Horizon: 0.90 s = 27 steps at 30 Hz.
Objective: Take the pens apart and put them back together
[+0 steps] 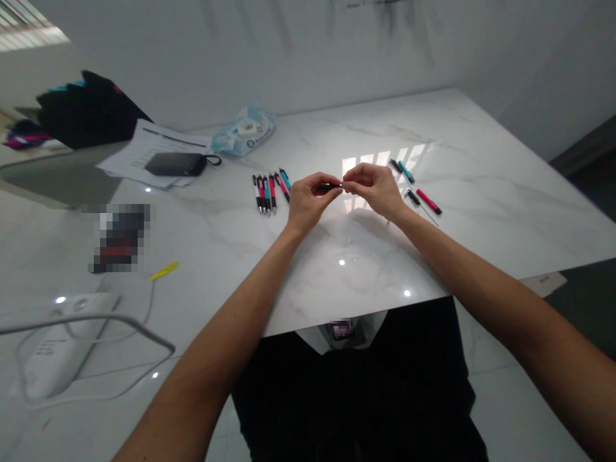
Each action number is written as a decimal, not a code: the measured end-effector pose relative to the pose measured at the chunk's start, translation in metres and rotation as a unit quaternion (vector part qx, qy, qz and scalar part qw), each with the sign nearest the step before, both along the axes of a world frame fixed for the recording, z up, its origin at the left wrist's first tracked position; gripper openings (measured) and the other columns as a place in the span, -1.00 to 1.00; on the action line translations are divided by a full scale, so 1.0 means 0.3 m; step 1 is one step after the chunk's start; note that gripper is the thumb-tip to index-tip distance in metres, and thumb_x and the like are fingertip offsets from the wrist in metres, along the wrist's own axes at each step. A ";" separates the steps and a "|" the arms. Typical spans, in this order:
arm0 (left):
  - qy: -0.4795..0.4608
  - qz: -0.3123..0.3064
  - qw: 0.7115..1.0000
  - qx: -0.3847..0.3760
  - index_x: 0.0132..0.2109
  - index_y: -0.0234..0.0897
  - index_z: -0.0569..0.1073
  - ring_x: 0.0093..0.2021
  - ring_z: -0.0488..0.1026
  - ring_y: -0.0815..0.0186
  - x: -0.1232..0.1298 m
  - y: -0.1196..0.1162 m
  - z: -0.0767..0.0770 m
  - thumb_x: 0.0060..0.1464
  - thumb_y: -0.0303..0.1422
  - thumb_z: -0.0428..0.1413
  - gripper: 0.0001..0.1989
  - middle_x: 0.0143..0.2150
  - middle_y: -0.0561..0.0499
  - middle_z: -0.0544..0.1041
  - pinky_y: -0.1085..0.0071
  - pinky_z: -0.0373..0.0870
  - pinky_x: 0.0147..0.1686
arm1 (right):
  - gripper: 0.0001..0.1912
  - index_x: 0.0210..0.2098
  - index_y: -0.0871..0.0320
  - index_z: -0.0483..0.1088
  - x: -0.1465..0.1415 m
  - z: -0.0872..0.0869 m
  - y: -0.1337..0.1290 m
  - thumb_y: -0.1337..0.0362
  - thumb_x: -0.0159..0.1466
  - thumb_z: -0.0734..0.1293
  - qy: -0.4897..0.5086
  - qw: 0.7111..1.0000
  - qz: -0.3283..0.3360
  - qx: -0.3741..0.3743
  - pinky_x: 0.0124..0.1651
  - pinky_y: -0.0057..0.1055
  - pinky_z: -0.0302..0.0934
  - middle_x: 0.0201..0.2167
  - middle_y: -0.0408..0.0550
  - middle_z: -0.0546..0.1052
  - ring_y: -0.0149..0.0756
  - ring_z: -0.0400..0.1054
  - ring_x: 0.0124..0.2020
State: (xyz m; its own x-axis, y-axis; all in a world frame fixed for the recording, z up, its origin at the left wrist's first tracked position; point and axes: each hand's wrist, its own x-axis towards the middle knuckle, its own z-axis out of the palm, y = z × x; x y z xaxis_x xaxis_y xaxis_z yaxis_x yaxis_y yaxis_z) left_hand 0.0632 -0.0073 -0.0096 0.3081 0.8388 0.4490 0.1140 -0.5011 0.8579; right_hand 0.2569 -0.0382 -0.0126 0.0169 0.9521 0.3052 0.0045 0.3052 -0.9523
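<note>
My left hand [310, 197] pinches a small black pen part [328, 187] above the white marble table [308, 289]. Fingertips of my right hand [374, 188] meet its right end, closed on a tiny piece too small to make out. Several pens [264, 194] in red, blue, black and white lie side by side left of my left hand, partly hidden by it at their right. Beyond my right hand are a teal pen barrel [407, 171], a black piece [395, 166], a red barrel [428, 201], another black piece [412, 197] and a thin refill [430, 215].
A blue-white wipes packet [246, 133] lies near the wall. Further left are papers [158, 144], a black power bank [177, 164], a blurred dark item [122, 237], a yellow strip [164, 271] and a white power strip [67, 346] with cables. The table's front edge is near my forearms.
</note>
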 end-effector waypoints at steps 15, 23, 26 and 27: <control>-0.008 0.006 1.000 0.018 -0.11 -0.19 0.66 -0.13 0.70 0.26 0.004 -0.007 0.002 0.12 -0.02 0.46 -0.62 -0.13 -0.04 0.73 0.30 0.69 -0.03 | -0.48 -0.18 0.11 0.59 0.006 0.007 0.001 -0.15 0.13 0.66 -0.008 1.000 0.025 -0.010 -0.15 -0.29 0.53 -0.33 -0.08 0.65 -0.30 0.54 -0.29; -0.016 0.015 1.000 0.012 -0.12 -0.17 0.67 -0.13 0.70 0.21 -0.002 0.007 0.001 0.07 -0.07 0.50 -0.64 -0.14 -0.04 0.73 0.25 0.69 -0.02 | -0.55 -0.20 0.16 0.64 0.023 0.015 -0.006 -0.10 0.21 0.62 -0.048 0.998 0.038 -0.030 -0.26 -0.36 0.46 -0.35 -0.04 0.68 -0.35 0.49 -0.37; -0.008 0.010 1.000 0.019 -0.13 -0.17 0.68 -0.13 0.70 0.21 -0.005 0.000 0.005 0.09 -0.08 0.49 -0.67 -0.14 -0.03 0.74 0.25 0.69 -0.02 | -0.49 -0.28 0.16 0.62 0.021 0.013 -0.005 -0.21 0.27 0.55 -0.078 0.996 0.036 -0.030 -0.33 -0.39 0.40 -0.40 -0.03 0.67 -0.37 0.46 -0.41; -0.004 0.006 1.000 0.021 -0.13 -0.17 0.68 -0.13 0.70 0.21 -0.006 -0.003 0.006 0.10 -0.08 0.48 -0.68 -0.14 -0.03 0.74 0.25 0.69 -0.02 | -0.46 -0.31 0.16 0.60 0.020 0.012 -0.005 -0.25 0.29 0.53 -0.091 0.995 0.035 -0.030 -0.34 -0.40 0.38 -0.42 -0.04 0.66 -0.37 0.45 -0.43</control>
State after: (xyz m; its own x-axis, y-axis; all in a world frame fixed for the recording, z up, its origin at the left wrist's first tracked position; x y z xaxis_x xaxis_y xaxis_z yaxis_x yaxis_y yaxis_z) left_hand 0.0615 -0.0082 -0.0078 0.2938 0.8225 0.4869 0.1134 -0.5358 0.8367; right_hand 0.2629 -0.0396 -0.0090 -0.1001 0.9654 0.2406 0.1596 0.2543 -0.9539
